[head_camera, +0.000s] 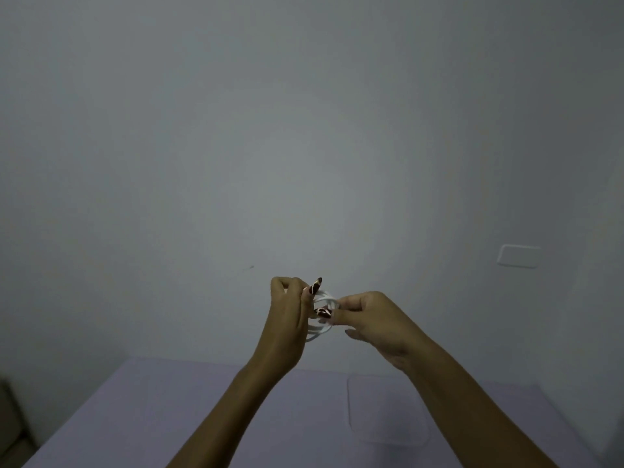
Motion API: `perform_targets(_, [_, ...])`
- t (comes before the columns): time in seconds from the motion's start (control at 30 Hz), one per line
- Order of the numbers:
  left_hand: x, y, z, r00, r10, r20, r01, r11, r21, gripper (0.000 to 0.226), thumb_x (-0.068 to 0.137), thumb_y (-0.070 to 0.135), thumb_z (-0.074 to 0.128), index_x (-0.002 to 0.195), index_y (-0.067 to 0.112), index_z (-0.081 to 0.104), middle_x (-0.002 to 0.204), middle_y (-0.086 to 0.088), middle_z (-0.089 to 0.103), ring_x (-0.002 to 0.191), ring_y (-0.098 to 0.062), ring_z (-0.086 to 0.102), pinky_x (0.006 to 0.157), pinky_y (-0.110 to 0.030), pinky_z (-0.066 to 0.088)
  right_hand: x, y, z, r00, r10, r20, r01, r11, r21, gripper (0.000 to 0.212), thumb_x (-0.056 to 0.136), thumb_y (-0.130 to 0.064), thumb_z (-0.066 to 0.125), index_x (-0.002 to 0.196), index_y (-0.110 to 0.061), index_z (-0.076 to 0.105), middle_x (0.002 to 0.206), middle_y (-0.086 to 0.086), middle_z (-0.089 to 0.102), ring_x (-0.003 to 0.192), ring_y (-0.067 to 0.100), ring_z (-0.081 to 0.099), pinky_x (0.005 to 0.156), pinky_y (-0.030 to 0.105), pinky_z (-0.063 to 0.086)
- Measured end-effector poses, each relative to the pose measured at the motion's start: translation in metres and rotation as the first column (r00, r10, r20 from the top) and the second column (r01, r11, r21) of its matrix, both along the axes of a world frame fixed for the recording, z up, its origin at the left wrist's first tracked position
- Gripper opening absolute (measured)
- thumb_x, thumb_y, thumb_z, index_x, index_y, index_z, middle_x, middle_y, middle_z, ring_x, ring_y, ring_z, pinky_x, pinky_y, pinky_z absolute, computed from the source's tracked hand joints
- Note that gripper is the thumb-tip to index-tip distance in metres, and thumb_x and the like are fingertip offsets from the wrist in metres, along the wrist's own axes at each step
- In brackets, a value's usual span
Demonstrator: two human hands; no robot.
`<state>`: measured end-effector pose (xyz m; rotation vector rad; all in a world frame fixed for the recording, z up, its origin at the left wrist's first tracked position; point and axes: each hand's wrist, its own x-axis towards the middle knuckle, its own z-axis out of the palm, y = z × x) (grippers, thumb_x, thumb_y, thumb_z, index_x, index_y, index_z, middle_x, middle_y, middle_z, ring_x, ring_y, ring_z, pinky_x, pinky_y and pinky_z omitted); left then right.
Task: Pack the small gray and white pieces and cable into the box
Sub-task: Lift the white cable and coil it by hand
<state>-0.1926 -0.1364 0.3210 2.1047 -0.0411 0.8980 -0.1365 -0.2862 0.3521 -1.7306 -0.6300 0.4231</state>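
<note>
A white cable (323, 300), wound into a small coil, is held up in the air in front of the wall, above the far edge of the table. My left hand (291, 319) grips the coil's left side with the fingers curled around it. Pinching the right side of the coil is my right hand (369, 320). Both hands partly hide the loops. No box and no small gray or white pieces are in view.
A lilac table (189, 410) fills the bottom of the view. On it, under my right forearm, lies a flat pale rounded rectangle (388, 410). A plain wall is behind, with a white wall plate (518, 255) at the right. Dark furniture (10, 423) shows at the lower left.
</note>
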Motion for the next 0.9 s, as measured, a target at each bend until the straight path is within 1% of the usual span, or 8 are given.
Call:
perform_targets(0.13, [0.000, 0.005, -0.002, 0.998, -0.054, -0.037, 0.052, 0.997, -0.049, 0.035, 0.103, 0.035, 0.026, 0.082, 0.013, 0.044, 0.083, -0.009, 0.051, 0.071, -0.018, 0.053, 0.065, -0.035, 0.052, 0.000, -0.008, 0.001, 0.996, 0.049, -0.080, -0.049, 0.999, -0.006, 0.018, 0.087, -0.025, 0.068, 0.095, -0.012, 0.077, 0.107, -0.001, 0.074, 0.117, 0.011, 0.058, 0.100, 0.044, 0.040])
perform_targets(0.23, [-0.004, 0.001, -0.002, 0.994, -0.091, -0.065, 0.083, 0.990, -0.113, 0.033, 0.103, 0.032, 0.028, 0.083, 0.010, 0.042, 0.072, -0.005, 0.055, 0.060, -0.007, 0.056, 0.053, -0.023, 0.049, -0.002, -0.010, -0.001, 0.996, 0.035, -0.086, -0.036, 0.999, -0.011, 0.020, 0.090, -0.025, 0.064, 0.094, -0.010, 0.076, 0.108, -0.002, 0.074, 0.116, 0.010, 0.059, 0.101, 0.043, 0.039])
perform_targets(0.37, [-0.004, -0.004, 0.003, 0.999, -0.042, -0.018, 0.038, 0.987, -0.153, 0.033, 0.101, 0.034, 0.037, 0.077, 0.013, 0.047, 0.060, 0.002, 0.053, 0.054, -0.013, 0.054, 0.053, -0.040, 0.049, -0.007, -0.008, -0.002, 0.995, 0.052, -0.087, -0.048, 0.998, 0.050, 0.023, 0.097, -0.026, 0.053, 0.088, -0.010, 0.067, 0.100, 0.001, 0.076, 0.103, 0.010, 0.067, 0.101, 0.045, 0.037])
perform_targets(0.5, [-0.004, -0.003, 0.016, 0.971, -0.206, -0.124, 0.152, 0.926, -0.347, 0.038, 0.095, 0.048, 0.043, 0.080, 0.013, 0.045, 0.051, 0.002, 0.044, 0.047, -0.012, 0.042, 0.048, -0.023, 0.035, -0.009, -0.004, -0.008, 0.992, 0.029, -0.125, -0.003, 0.980, 0.198, 0.020, 0.099, -0.019, 0.047, 0.084, -0.011, 0.058, 0.090, 0.006, 0.072, 0.099, 0.025, 0.068, 0.100, 0.046, 0.046])
perform_targets(0.6, [-0.004, 0.005, 0.021, 0.943, -0.289, -0.166, 0.214, 0.907, -0.362, 0.033, 0.098, 0.043, 0.041, 0.081, 0.014, 0.043, 0.057, -0.007, 0.043, 0.054, -0.018, 0.041, 0.054, -0.029, 0.034, -0.011, -0.003, -0.015, 0.993, 0.044, -0.114, -0.010, 0.958, 0.286, 0.020, 0.098, -0.013, 0.048, 0.082, -0.009, 0.059, 0.087, 0.008, 0.070, 0.091, 0.023, 0.066, 0.097, 0.044, 0.051])
perform_targets(0.73, [-0.004, 0.007, 0.023, 0.902, -0.422, -0.086, 0.328, 0.802, -0.499, 0.018, 0.100, 0.027, 0.045, 0.091, 0.012, 0.050, 0.059, 0.000, 0.045, 0.054, -0.013, 0.039, 0.054, -0.025, 0.034, -0.002, -0.009, -0.013, 0.963, 0.215, -0.161, -0.134, 0.905, 0.405, 0.021, 0.085, -0.018, 0.051, 0.092, -0.002, 0.062, 0.084, 0.010, 0.061, 0.101, 0.032, 0.058, 0.090, 0.042, 0.051])
perform_targets(0.8, [-0.003, 0.006, 0.025, 0.880, -0.468, -0.079, 0.361, 0.768, -0.529, 0.017, 0.092, 0.023, 0.053, 0.104, 0.013, 0.057, 0.072, -0.008, 0.055, 0.065, -0.017, 0.049, 0.062, -0.025, 0.043, 0.001, -0.009, -0.012, 0.968, 0.217, -0.129, -0.158, 0.920, 0.360, 0.035, 0.085, -0.024, 0.051, 0.107, 0.000, 0.064, 0.094, 0.019, 0.062, 0.108, 0.039, 0.060, 0.092, 0.044, 0.054])
perform_targets(0.9, [-0.004, 0.006, 0.029, 0.849, -0.527, -0.044, 0.415, 0.715, -0.562, 0.038, 0.081, 0.013, 0.053, 0.118, 0.012, 0.059, 0.091, -0.008, 0.065, 0.080, -0.017, 0.059, 0.072, -0.026, 0.048, 0.002, -0.009, -0.010, 0.993, 0.047, 0.110, -0.065, 0.984, 0.165, 0.026, 0.092, -0.022, 0.060, 0.114, -0.008, 0.063, 0.107, 0.018, 0.068, 0.097, 0.024, 0.070, 0.083, 0.039, 0.059])
